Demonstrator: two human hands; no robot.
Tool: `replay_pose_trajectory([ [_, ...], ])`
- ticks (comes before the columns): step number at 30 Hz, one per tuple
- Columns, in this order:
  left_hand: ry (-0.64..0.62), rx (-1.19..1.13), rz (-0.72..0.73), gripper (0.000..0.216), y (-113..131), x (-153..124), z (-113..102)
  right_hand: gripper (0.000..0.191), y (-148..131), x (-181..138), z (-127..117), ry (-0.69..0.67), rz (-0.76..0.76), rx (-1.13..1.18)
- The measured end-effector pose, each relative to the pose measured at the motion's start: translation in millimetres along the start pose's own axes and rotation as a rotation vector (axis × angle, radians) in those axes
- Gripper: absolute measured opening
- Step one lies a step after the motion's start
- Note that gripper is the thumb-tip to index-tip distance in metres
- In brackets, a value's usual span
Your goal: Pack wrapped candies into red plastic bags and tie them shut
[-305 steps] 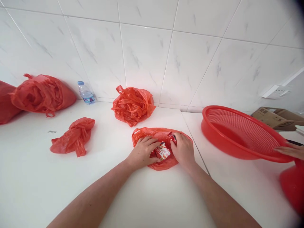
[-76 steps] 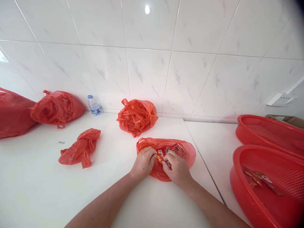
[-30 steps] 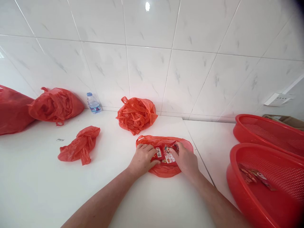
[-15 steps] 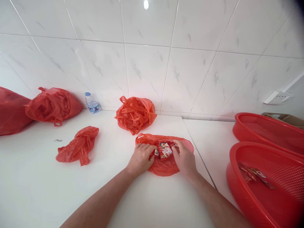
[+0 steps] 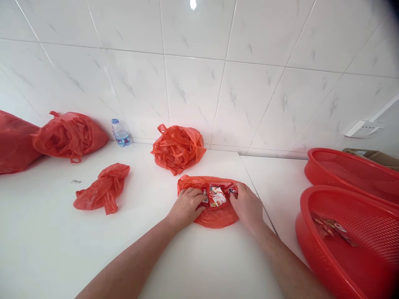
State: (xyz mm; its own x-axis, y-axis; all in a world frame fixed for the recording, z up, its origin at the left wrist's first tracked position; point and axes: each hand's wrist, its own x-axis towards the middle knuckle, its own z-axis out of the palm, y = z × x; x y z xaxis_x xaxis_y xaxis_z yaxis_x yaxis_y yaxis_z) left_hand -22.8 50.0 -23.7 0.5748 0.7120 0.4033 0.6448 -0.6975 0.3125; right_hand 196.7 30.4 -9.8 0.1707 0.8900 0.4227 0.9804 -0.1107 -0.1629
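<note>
A red plastic bag (image 5: pixel 215 220) lies spread on the white table, with small snack packets on top of it. The middle one is a red-and-white printed packet (image 5: pixel 217 196). To its left, my left hand (image 5: pixel 186 207) is closed with thumb and fingertips around a small dark red packet (image 5: pixel 205 196), which is partly hidden. On the other side, my right hand (image 5: pixel 248 206) pinches a red packet with white lettering (image 5: pixel 232 190). Its fingertips are partly out of sight behind the hand.
A bundle of red bags (image 5: pixel 178 149) sits behind, by the tiled wall. On the left are a knotted red bag (image 5: pixel 104 189), a water bottle (image 5: pixel 121 133) and a stuffed red bag (image 5: pixel 71 135). Red plastic baskets (image 5: pixel 314 207) stand at right, the nearer holding several packets.
My right hand has shifted slightly right, and the lettered red packet at its fingertips now shows more. My left hand stays nearly in place. The view has tilted a little.
</note>
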Motion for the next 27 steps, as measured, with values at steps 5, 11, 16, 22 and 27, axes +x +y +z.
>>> replay_pose_trajectory([
  [5,-0.002,-0.003,-0.003,0.025,1,0,0,0.018,-2,0,-3,0.061,0.004,0.014],
  [11,-0.005,-0.002,-0.01,0.025,0,0,0,0.028,-11,-9,-3,0.004,-0.082,0.184],
  [16,0.004,-0.017,-0.008,0.026,0,-1,1,0.033,-13,-12,5,-0.08,-0.115,0.201],
  [22,0.123,-0.176,-0.116,0.027,1,1,-1,0.024,-14,-15,2,0.019,-0.319,0.411],
  [27,0.254,-0.578,-0.42,0.031,3,2,-6,0.026,-21,-20,-2,0.082,-0.448,0.478],
])
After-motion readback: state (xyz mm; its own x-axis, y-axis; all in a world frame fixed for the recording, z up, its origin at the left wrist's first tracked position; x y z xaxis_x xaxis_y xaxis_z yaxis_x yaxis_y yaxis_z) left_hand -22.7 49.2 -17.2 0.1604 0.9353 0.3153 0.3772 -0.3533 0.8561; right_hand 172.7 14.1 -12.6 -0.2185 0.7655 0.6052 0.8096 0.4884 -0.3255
